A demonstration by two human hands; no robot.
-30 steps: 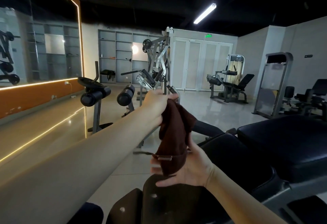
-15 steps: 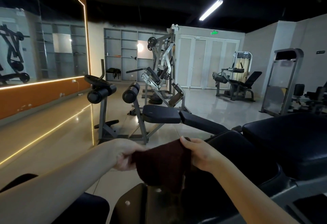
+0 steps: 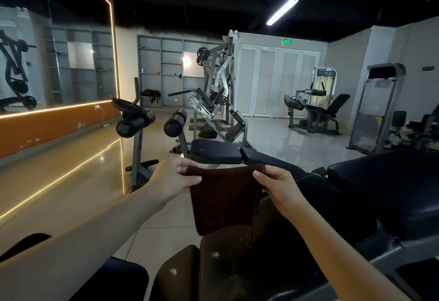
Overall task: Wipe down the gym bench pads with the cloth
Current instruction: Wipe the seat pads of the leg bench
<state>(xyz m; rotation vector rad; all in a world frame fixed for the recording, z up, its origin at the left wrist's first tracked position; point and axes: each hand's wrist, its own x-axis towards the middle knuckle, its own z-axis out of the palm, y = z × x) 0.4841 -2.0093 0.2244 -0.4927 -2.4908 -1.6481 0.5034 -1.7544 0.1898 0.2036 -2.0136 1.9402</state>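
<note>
- Head view, surroundings: wall mirror (image 3: 59,62) edged with a lit strip on the left, grey shelving (image 3: 161,70) against the back wall, a plate-loaded machine (image 3: 216,86) mid-room, a tube light (image 3: 282,10) glowing on the dark ceiling.
- Just beyond the hands: a second bench (image 3: 215,154) with two black roller pads (image 3: 174,122) at its far end.
- In the way: part of that second bench's long pad hidden behind the raised fabric, and the top of the nearest pad too.
- Task surfaces: near bench pad (image 3: 237,265) low in the centre, dark and flecked with pale specks; large black pad (image 3: 392,186) to the right of it.
- Dark brown cloth (image 3: 223,198) — held up in the air, spread flat between both hands, hanging down toward the near bench pad; touching it or not, impossible to tell.
- Left grip (image 3: 171,179) clamped on the cloth's top left corner, thumb on the near face.
- Right grip (image 3: 278,189) pinching the top right corner, fingers curled round the edge.
- Against half a second ago: cloth then bunched and lower, hands closer together — now raised, pulled wider and smoother.
</note>
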